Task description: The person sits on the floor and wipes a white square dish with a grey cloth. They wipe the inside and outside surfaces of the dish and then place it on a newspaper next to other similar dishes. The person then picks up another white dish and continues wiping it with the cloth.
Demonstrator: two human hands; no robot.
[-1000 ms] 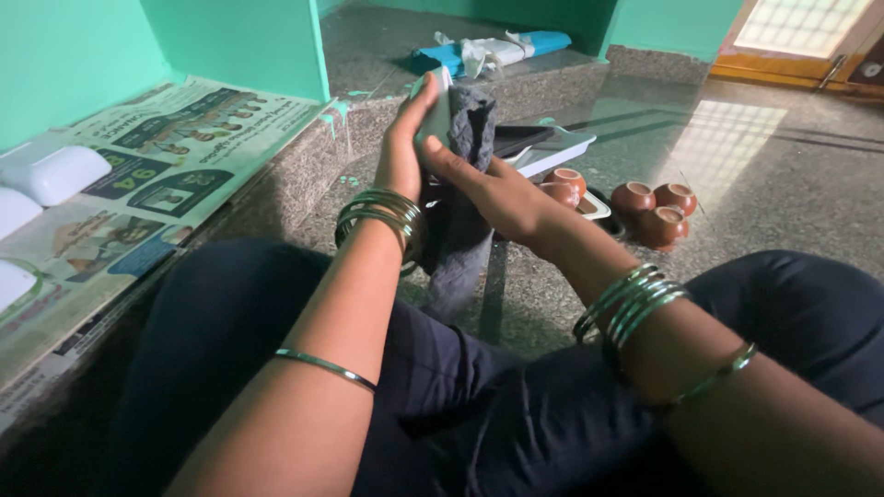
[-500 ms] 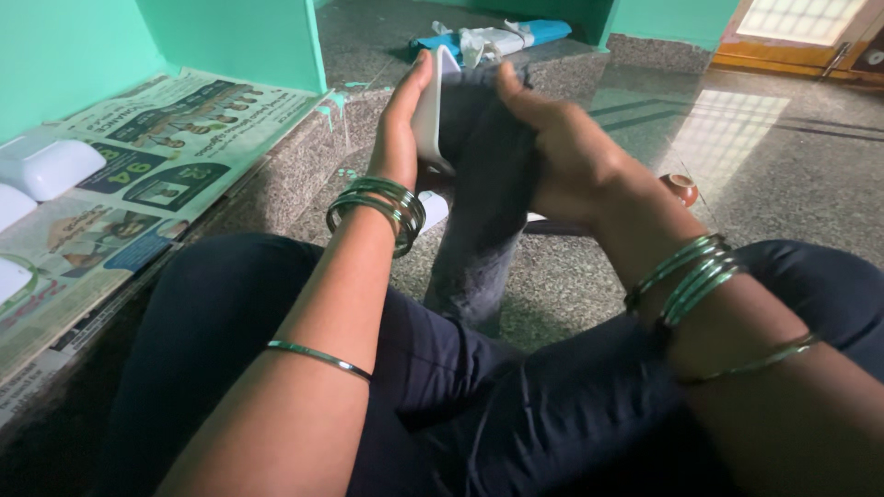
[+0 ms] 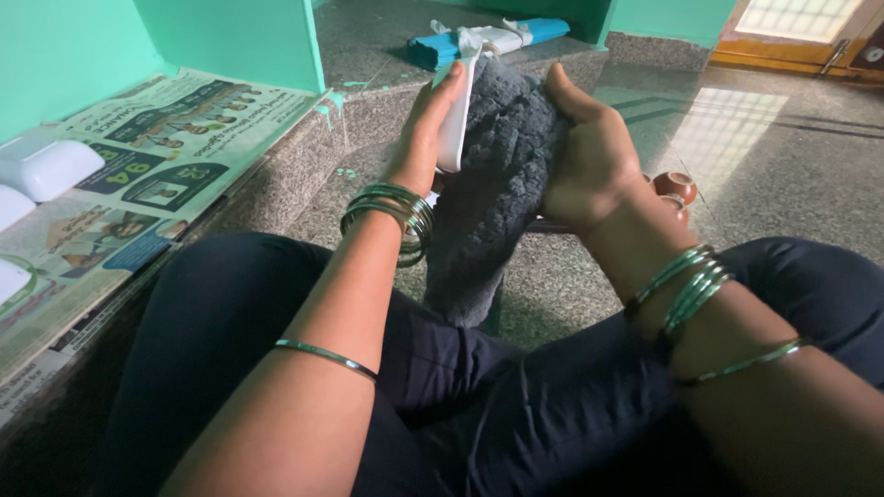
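Sitting cross-legged on a speckled granite floor (image 3: 783,184), the person holds a flat white plastic piece (image 3: 455,120) on edge in the left hand (image 3: 425,138), fingers closed along its far side, its long axis running upward and slightly away from the body. The right hand (image 3: 589,152) grips a dark grey knitted cloth (image 3: 497,193), bunched against the piece's right-hand face, with the cloth's loose tail hanging down toward the lap. Both hands meet at chest height, directly ahead, the cloth pressed between them. Just behind the right wrist, small brown clay cups (image 3: 675,187) stand on the floor. To the left, a sheet of newspaper (image 3: 157,166) lines a low shelf bearing white plastic pieces (image 3: 51,168). Farther back lies a blue and white bundle (image 3: 488,39).
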